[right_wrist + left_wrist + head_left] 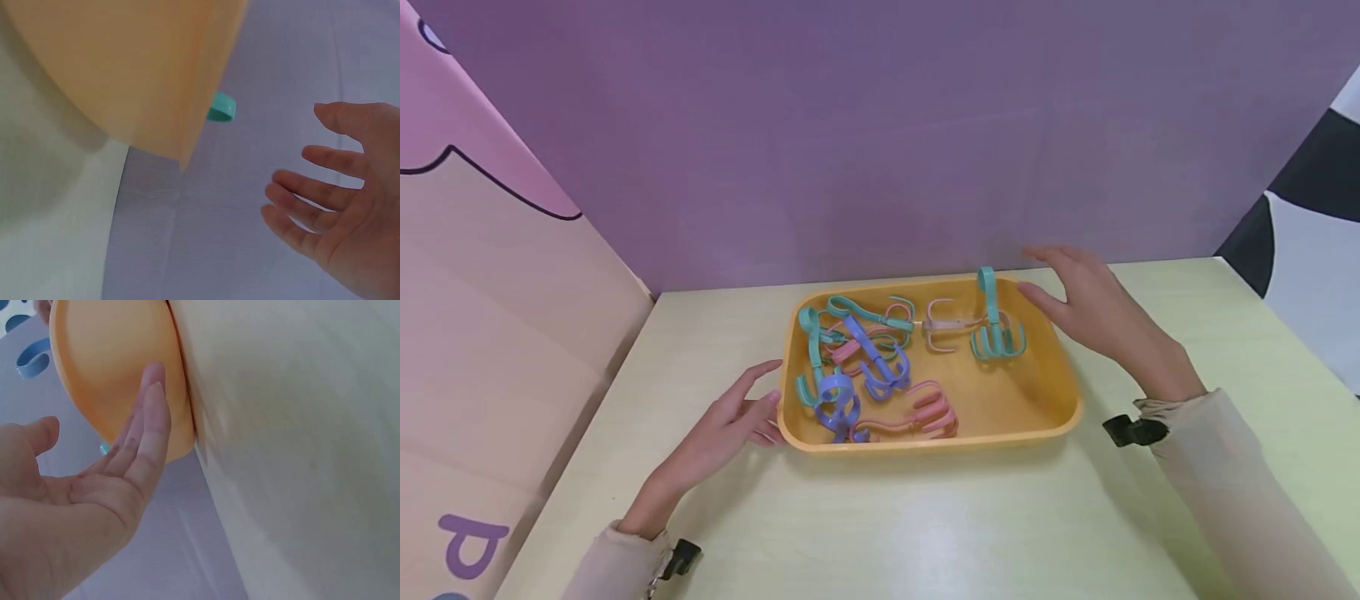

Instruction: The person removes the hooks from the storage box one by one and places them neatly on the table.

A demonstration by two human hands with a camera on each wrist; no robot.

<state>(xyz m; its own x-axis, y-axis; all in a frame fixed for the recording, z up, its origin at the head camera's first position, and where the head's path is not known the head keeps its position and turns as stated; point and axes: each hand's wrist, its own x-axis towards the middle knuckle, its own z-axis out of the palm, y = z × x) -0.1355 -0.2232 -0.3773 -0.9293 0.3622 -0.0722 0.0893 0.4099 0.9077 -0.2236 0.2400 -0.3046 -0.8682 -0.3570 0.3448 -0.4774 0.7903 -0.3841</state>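
A yellow tray (917,447) on the table holds several hook-shaped pieces: teal (992,321), purple (880,367), pink (932,410). At the tray's left end is my left hand (715,437), its fingers extended beside the outer wall; in the left wrist view the fingers of this hand (106,481) lie along the yellow wall (119,362). My right hand (1097,308) hovers by the back right corner, holding nothing. The right wrist view shows this hand (337,206) with spread fingers, apart from the tray (112,69), where a teal loop (222,107) sticks out past the rim.
The pale table (887,525) extends in front of the tray and to both sides. A purple panel (880,150) stands behind it. On the left is a printed panel (497,333), on the right a black and white one (1311,183).
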